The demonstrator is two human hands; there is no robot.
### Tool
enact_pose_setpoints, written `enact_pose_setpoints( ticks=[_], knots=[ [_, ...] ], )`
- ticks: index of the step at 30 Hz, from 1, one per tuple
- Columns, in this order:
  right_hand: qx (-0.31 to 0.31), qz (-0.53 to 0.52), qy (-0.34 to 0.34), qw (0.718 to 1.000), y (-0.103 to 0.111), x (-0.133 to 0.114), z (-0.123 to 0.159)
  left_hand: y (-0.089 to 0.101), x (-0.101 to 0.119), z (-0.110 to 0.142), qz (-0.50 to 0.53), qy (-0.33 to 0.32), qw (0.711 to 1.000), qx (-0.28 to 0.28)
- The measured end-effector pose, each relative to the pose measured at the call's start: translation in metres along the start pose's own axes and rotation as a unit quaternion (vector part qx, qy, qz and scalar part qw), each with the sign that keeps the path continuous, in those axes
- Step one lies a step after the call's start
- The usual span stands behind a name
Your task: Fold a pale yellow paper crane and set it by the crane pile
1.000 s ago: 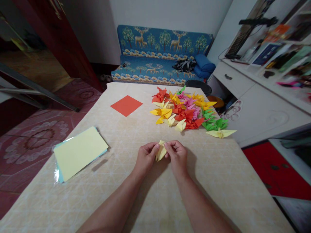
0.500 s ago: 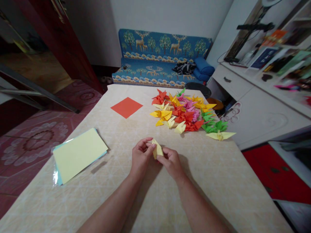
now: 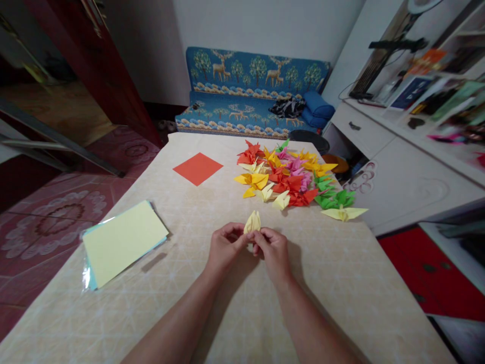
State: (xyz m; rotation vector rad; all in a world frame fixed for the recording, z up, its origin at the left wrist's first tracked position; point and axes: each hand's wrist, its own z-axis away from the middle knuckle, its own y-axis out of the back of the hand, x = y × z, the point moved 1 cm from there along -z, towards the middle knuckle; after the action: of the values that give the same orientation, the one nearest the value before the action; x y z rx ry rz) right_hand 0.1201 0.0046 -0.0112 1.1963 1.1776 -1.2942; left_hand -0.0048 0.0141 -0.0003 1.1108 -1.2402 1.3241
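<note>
Right now, a folded yellow paper piece (image 3: 252, 222) is pinched between the left hand (image 3: 226, 245) and the right hand (image 3: 273, 247). Each set of fingertips is closed on its lower end, with the thumbs close together, and its narrow tips point away from the person. The piece is above the pale patterned table (image 3: 212, 318) (whether any finger touches the cloth, I cannot tell). Left of the folded piece lies a stack of paper sheets (image 3: 125, 244), pale yellow on top with blue edges showing beneath. Beyond the piece and to its left is a red paper square (image 3: 197, 169), flat. Beyond it and to its right sits a cluster of paper cranes (image 3: 287, 183) in red, orange, yellow, pink and green. Farther beyond it stands a blue sofa (image 3: 242, 101) patterned with deer and trees.
</note>
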Motion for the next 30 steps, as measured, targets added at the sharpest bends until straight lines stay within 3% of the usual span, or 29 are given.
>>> enact_pose_setpoints(
  ticks=[3, 12, 17, 22, 30],
  knots=[
    [0.027, -0.028, -0.006, 0.999, 0.0002, 0.0006, -0.0006, -0.0023, 0.0006, 0.0018, -0.006, 0.011, 1.0, -0.005],
    [0.019, -0.029, 0.007, 0.999, -0.0041, -0.0002, -0.0016, 0.0018, -0.0012, 0.0016, -0.015, 0.011, 1.0, 0.019],
    [0.045, -0.011, 0.039, 0.998, -0.004, -0.0028, -0.0025, -0.0013, -0.0009, 0.0013, 0.048, -0.015, 0.999, -0.005],
    [0.055, 0.017, 0.058, 0.997, -0.0039, -0.0013, -0.0036, -0.0017, 0.0017, 0.0014, 0.045, -0.059, 0.996, 0.04],
    [0.123, 0.057, 0.138, 0.981, -0.0012, -0.0021, -0.0024, -0.002, 0.0002, 0.0007, 0.059, -0.053, 0.996, 0.031]
  ],
)
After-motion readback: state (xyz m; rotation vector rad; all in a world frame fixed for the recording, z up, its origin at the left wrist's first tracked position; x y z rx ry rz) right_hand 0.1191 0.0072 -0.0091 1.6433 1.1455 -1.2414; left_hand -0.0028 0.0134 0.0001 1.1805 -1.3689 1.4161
